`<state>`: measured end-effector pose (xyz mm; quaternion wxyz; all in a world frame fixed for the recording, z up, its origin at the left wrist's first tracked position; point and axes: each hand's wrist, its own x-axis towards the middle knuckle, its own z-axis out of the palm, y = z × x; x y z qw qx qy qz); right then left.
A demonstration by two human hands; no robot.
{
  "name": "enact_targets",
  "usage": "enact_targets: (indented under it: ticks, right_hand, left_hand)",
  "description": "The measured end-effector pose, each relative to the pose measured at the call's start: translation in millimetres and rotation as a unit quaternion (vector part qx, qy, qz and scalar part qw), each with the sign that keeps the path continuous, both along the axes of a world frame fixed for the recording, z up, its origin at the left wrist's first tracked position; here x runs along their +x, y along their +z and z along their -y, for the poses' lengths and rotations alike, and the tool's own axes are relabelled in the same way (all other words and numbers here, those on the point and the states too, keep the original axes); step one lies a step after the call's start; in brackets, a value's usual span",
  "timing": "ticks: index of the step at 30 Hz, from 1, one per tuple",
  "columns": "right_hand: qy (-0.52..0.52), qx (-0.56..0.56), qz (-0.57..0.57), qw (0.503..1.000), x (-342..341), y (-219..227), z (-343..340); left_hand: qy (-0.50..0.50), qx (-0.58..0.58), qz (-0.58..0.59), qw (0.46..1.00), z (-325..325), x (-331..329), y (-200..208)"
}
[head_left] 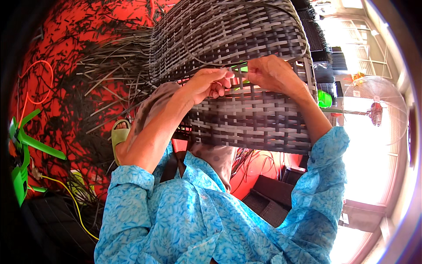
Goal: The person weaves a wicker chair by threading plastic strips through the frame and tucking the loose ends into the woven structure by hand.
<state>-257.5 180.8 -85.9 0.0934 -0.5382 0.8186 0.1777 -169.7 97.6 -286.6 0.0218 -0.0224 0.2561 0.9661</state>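
A large woven panel of grey and dark brown wicker strips (250, 116) lies across my lap, with an open gap in its weave between my hands. On the left side of that gap, my left hand (209, 86) has its fingers curled and thumb and forefinger close together; whatever is between them is too small to make out. At the gap's right, my right hand (274, 75) is closed in a pinch, its fingertips turned down to the weave. One loose dark wicker strip (187, 46) loops over the upper weave and runs to my right hand, which appears to grip it.
Long loose strip ends (118, 55) fan out from the panel's left edge. Dark cut scraps litter the red floor (66, 33). A green stand (41, 145) and a yellow cord (77, 204) are at left. A fan (376, 108) stands at right; dark woven pieces (270, 198) lie below.
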Motion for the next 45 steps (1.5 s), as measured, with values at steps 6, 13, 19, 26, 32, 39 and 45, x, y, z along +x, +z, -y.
enact_targets:
  ticks: [6, 13, 19, 26, 32, 39, 45]
  right_hand:
    - [0.020, 0.062, -0.063, 0.996, 0, -1, 8]
    - [0.019, 0.186, -0.108, 0.976, -10, -15, 22]
    - [0.044, 0.120, -0.099, 0.987, -10, -17, 16]
    - [0.068, 0.009, -0.023, 0.997, -7, -14, 13]
    - [-0.003, 0.052, 0.081, 0.995, -5, -28, 21]
    - [-0.147, 0.091, 0.130, 0.976, 2, -36, 24]
    - [-0.102, 0.147, 0.062, 0.982, -9, -46, 29]
  left_hand:
    - [-0.076, -0.109, -0.033, 0.991, -6, -16, 18]
    - [-0.085, -0.052, -0.034, 0.994, -9, -23, 15]
    - [0.017, -0.234, 0.026, 0.972, -3, -16, 18]
    - [0.137, -0.271, 0.016, 0.953, 0, -4, 16]
    - [0.085, -0.116, 0.072, 0.987, 18, 12, -21]
    - [0.032, -0.006, -0.001, 0.999, 7, 12, -41]
    - [-0.035, -0.070, 0.047, 0.996, 6, 3, -29]
